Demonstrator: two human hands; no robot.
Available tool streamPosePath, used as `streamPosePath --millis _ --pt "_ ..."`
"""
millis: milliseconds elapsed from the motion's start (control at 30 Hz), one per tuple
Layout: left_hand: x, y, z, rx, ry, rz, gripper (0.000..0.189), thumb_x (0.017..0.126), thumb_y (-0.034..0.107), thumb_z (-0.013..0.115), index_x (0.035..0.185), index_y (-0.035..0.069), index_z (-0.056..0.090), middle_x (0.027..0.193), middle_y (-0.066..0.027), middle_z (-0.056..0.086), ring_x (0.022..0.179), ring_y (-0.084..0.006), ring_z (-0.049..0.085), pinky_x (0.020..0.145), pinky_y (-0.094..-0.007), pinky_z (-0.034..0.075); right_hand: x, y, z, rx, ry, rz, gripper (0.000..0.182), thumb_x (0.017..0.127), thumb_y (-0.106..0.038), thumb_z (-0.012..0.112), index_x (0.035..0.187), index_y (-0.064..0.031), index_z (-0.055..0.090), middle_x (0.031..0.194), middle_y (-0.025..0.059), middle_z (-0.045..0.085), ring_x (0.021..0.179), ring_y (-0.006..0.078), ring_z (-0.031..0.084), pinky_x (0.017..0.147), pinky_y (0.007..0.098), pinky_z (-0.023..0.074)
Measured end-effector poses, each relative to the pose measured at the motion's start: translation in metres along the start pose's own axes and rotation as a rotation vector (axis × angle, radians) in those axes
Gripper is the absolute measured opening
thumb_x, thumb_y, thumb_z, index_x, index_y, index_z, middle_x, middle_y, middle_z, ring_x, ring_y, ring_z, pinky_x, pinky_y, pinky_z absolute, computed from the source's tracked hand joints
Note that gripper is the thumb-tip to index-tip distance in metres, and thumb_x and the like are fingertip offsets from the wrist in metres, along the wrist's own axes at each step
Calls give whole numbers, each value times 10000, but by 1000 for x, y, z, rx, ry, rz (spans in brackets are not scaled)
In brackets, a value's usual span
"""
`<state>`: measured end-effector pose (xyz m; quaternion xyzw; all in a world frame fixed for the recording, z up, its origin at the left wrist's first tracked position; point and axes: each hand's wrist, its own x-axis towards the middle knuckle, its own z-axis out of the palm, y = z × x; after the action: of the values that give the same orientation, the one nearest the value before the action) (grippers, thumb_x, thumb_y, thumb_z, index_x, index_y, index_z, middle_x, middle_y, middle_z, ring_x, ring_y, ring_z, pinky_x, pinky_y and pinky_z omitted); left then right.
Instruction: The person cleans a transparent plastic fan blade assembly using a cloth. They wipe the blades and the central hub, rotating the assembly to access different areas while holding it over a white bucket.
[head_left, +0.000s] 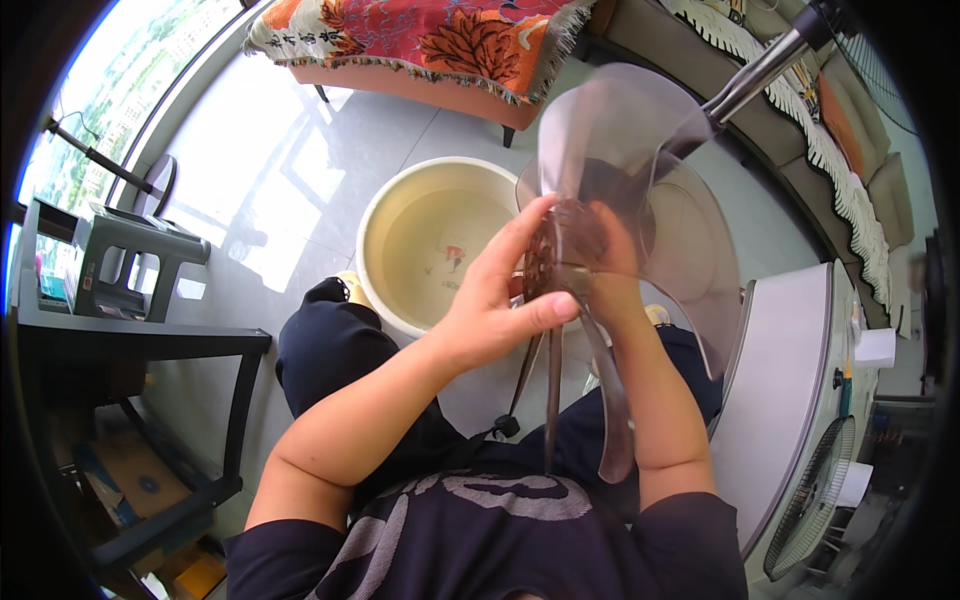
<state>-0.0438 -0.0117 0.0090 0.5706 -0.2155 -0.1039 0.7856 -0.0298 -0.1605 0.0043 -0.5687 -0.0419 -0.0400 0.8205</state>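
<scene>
A translucent smoky-brown plastic fan blade (686, 225) is held up in front of me, over the right side of a basin. Around its hub (541, 262) my left hand (502, 300) is closed from the left, with the thumb lying across the near side. My right hand (619, 262) grips the hub from the other side and shows partly through the clear plastic. Several blade wings fan out upward, to the right and down toward my lap. Beneath stands a round cream plastic basin (366, 255) holding cloudy water, with a small red printed figure on its bottom.
A chrome pole (750, 86) slants in behind the blade. A round wire fan guard (814, 495) leans at a white cabinet (780, 360) on the right. Left are a black metal-framed table (150, 337) and a grey plastic stool (135, 262). Ahead is a cloth-covered bench (420, 86); a sofa (787, 142) stands right.
</scene>
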Motion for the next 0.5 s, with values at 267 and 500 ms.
streamPosePath --millis 267,500 --pt "5 7 -15 -569 -132 -350 828 747 340 670 1387 23 252 1312 -117 425 1110 -252 505 906 -402 446 11 -26 -25 -888 -187 -85 302 588 -163 699 791 -38 514 666 104 565 565 219 544 550 310 438" --pt "3 -4 -15 -705 116 -646 631 777 522 396 1227 90 493 1205 -110 541 1068 -302 533 787 -517 464 -5 -27 -20 -1257 -217 -442 289 586 -179 696 801 -98 522 721 65 564 653 290 595 529 386 463"
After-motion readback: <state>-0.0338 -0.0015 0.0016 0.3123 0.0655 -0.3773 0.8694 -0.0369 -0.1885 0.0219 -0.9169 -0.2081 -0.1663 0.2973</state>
